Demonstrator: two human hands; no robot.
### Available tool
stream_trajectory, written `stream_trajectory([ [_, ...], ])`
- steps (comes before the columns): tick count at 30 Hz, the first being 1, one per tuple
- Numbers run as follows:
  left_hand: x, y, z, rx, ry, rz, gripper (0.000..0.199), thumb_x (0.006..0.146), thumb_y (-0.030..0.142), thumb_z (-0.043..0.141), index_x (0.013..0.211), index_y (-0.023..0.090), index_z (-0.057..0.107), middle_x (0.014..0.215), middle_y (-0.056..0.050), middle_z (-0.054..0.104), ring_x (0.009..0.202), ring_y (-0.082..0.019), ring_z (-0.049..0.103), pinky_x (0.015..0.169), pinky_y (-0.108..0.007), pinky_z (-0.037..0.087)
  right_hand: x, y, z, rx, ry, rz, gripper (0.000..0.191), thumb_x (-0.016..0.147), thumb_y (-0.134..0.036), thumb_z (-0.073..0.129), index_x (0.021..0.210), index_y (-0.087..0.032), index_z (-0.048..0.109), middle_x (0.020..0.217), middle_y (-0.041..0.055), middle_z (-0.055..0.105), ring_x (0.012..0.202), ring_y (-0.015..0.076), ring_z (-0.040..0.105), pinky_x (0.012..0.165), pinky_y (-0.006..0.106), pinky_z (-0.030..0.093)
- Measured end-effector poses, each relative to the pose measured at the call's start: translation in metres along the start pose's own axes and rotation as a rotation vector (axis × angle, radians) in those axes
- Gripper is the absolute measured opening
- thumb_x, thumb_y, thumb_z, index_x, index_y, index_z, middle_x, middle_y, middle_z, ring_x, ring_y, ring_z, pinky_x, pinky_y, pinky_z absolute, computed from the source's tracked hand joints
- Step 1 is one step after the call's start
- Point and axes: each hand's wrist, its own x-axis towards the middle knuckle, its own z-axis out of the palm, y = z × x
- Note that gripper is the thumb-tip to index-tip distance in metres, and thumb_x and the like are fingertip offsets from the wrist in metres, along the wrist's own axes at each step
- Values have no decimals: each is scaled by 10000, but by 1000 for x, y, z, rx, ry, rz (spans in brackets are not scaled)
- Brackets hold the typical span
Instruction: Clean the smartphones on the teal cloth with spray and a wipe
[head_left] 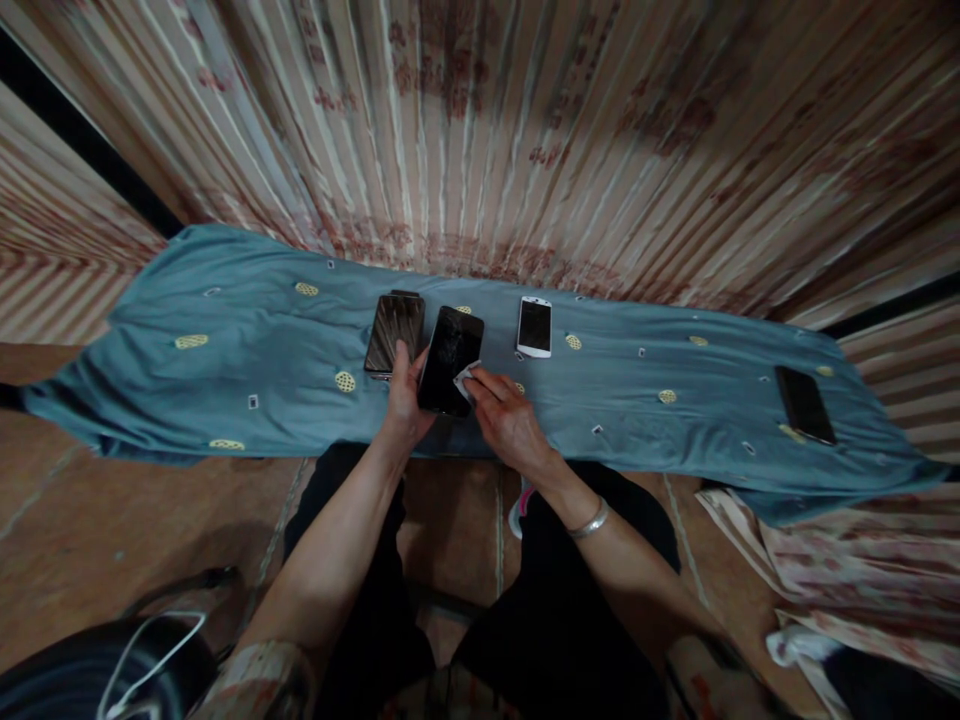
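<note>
Patterned sleeves (266,670) and dark trousers (570,620) come nearest the head camera, with both bare forearms reaching forward to a narrow surface draped in blue-green cloth (255,350). Between the hands, near the front edge, a black phone (444,365) sits tilted, its glass apparently cracked toward the top; whether its lower end rests on the drape cannot be told. Just left of it lies what looks like a stack of dark phones (394,332); a white phone (535,328) is beyond the right hand, and a dark phone (805,404) lies well apart at the far right.

For rubbing the screen, as the step appears to be, light, even pressure would suit best: hold the edges firmly, stroke along the glass rather than across any broken lines, and leave the thumb clear of the face.

As for the hands, the left hand (405,405) is closed around the phone's lower left side, thumb along the edge, close by the stack. Its counterpart, the right hand (510,418), has its fingers drawn together, pinching a small pale piece (466,378) against the lower right of the screen; what that piece is made of is unclear.
</note>
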Motion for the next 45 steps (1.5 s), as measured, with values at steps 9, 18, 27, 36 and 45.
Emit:
stream_trajectory([
  [9,4,-4,-5,7,-48,-17,737,1031,724,384,1278,147,771,1066,-138,837,1038,-339,791,908,-442,637,-3,3,0,51,-52,66,461,1022,-82,453,1401,-173,700,1418,164,695,1207,283,693,1122,492,590],
  [18,-1,1,2,5,23,-14,694,1084,630,292,1283,158,761,1058,-125,838,1072,-317,787,934,-433,635,-3,-1,-2,63,-68,48,447,1019,-66,476,1374,-188,719,1388,150,714,1199,268,699,1112,466,590],
  [27,-1,-3,2,5,23,-36,694,1068,640,334,1251,137,775,1073,-163,834,1102,-361,776,958,-451,624,-4,5,-3,53,-77,87,462,1013,-71,477,1407,-169,697,1439,173,682,1241,283,701,1141,473,575],
  [36,0,0,3,0,57,-27,686,1058,667,344,1317,181,752,1088,-138,830,1019,-335,794,887,-460,649,-4,-2,-5,63,-89,62,392,1042,-102,485,1344,-170,725,1395,163,712,1196,263,722,1092,436,600],
  [45,-5,1,11,-34,44,-30,691,1093,601,262,1258,162,770,1027,-130,835,1115,-333,776,941,-416,632,-4,0,-6,61,-71,62,399,1052,-120,477,1364,-175,720,1391,165,714,1176,269,719,1086,447,599],
])
